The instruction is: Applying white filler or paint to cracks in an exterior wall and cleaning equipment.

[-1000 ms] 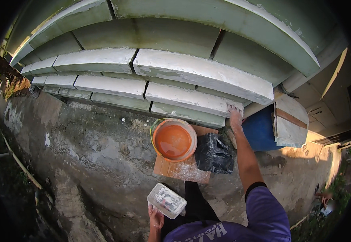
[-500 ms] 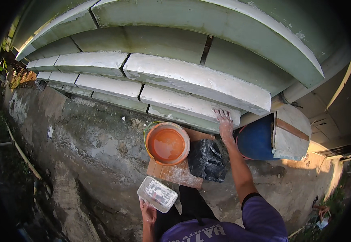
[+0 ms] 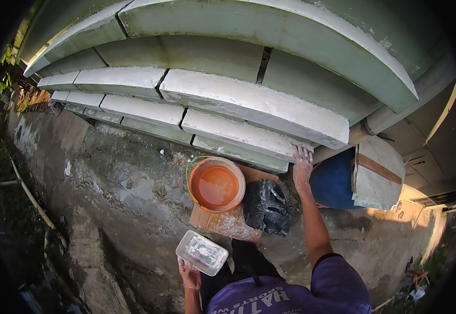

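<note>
We start at the lower ledge (image 3: 238, 130), running just above the ground: its top is mostly white, with patchy streaks along the front edge. The right hand (image 3: 302, 157) is on it near the right end, fingers extended, white-smeared, gripping nothing we can see. The left hand (image 3: 188, 273) grips the near edge of a clear plastic box (image 3: 202, 253), held low by the legs; white residue coats the inside, amount left unclear.

Coverage, as we judge it: tops of the lower ledge and the middle ledge (image 3: 254, 102) look largely coated. The front of the upper ledge (image 3: 270, 31) is green, the lower fronts are patchy, and dark joints between blocks look unfilled. We can't tell if those parts count as remaining.

Further out: orange bucket (image 3: 241, 184) of liquid on a powder-dusted board (image 3: 201, 217), black bag (image 3: 270, 206) beside it, blue barrel (image 3: 334, 180) right of the arm.
</note>
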Demonstrator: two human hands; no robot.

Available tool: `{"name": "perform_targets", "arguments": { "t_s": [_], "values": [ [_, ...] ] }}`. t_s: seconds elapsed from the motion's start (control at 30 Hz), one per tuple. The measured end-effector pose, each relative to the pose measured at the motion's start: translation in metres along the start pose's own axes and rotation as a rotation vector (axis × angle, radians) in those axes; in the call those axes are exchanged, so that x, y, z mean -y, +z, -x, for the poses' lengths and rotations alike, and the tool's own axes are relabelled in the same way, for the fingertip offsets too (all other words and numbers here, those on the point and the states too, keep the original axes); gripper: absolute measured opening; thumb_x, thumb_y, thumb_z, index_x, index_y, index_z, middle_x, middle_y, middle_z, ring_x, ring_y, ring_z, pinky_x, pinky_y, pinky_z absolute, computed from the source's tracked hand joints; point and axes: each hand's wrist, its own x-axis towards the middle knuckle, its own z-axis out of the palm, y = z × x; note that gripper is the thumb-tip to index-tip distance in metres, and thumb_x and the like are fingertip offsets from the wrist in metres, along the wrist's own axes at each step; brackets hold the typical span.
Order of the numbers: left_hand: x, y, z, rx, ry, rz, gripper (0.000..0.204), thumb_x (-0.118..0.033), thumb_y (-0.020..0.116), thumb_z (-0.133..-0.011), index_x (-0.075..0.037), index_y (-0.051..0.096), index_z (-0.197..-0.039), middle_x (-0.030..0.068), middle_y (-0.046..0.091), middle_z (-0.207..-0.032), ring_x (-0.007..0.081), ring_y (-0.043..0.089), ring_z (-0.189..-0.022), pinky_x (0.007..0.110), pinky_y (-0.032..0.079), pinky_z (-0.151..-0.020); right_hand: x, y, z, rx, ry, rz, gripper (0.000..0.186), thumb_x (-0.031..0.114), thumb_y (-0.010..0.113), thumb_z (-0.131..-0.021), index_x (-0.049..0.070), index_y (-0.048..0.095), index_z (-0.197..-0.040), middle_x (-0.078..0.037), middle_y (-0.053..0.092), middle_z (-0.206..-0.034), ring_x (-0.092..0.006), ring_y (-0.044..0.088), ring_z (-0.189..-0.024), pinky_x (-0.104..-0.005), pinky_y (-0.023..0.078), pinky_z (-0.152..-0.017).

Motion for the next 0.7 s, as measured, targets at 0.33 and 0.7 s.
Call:
{"name": "perform_targets", "arguments": {
  "t_s": [0.33,0.7],
  "values": [
    [0.002,-0.002,0.012,-0.017,0.016,0.011,0.071,-0.012,0.068,-0.084,-0.009,0.030,-0.144,0.0117,0.044,-0.140,0.0303,0.050,-0.124,0.047,0.047,-0.097,-0.002,0.002,0.067,0.253,-0.067,-0.088,0.054,-0.003,0.048,-0.082,0.014,0.055,-0.132,-0.011,0.057,-0.132,-0.0283,0.048,-0.128,-0.0509,0.029,-0.110],
    [-0.001,-0.003,0.010,-0.002,0.033,0.055,0.075,-0.007,0.068,-0.082,-0.006,0.027,-0.145,0.0142,0.042,-0.142,0.0351,0.048,-0.127,0.050,0.044,-0.100,0.045,0.048,-0.031,0.118,0.072,0.222,0.046,0.008,0.046,-0.089,0.013,0.052,-0.134,-0.016,0.053,-0.131,-0.0314,0.049,-0.122,-0.0474,0.036,-0.105]
  ]
}}
